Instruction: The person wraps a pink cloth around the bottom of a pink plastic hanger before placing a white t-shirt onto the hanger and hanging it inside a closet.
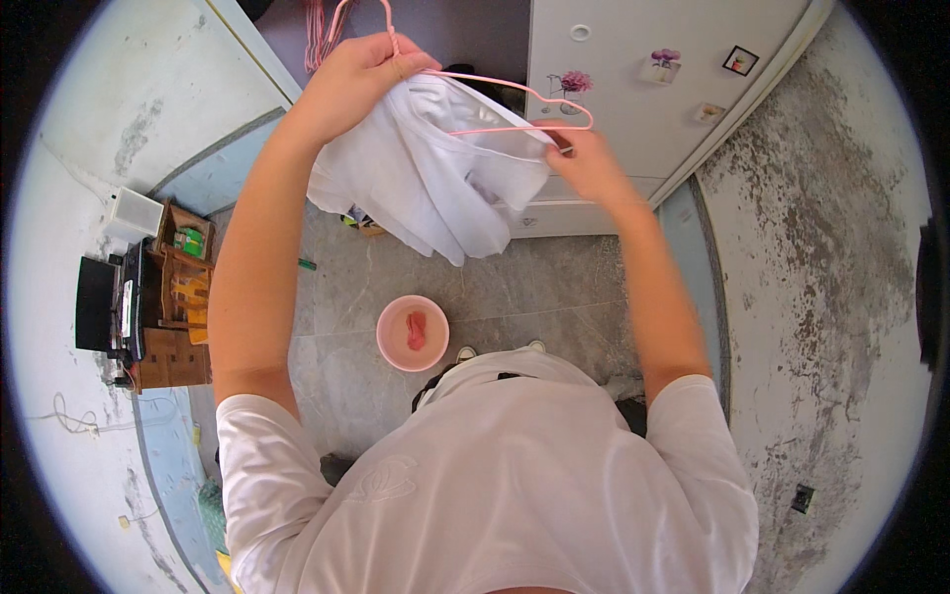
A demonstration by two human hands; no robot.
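Note:
Both my arms reach up and forward with a white garment (pixel 435 193) between them, its lower part hanging in folds. A pink clothes hanger (pixel 524 91) is partly inside the garment's neck opening; its right shoulder sticks out above the cloth. My left hand (pixel 371 74) is closed around the hanger's neck, just under the hook, with the cloth bunched below it. On the other side, my right hand (pixel 586 163) pinches the edge of the garment's opening near the hanger's right end. The hanger's left shoulder is hidden by cloth and my hand.
Ahead stands a wardrobe (pixel 614 89) with an open section where more pink hangers (pixel 319 35) hang. A pink basin (pixel 384 346) with a red cloth (pixel 416 331) inside sits on the grey tiled floor. To the left are a wooden cabinet (pixel 173 358) and a black monitor (pixel 95 304).

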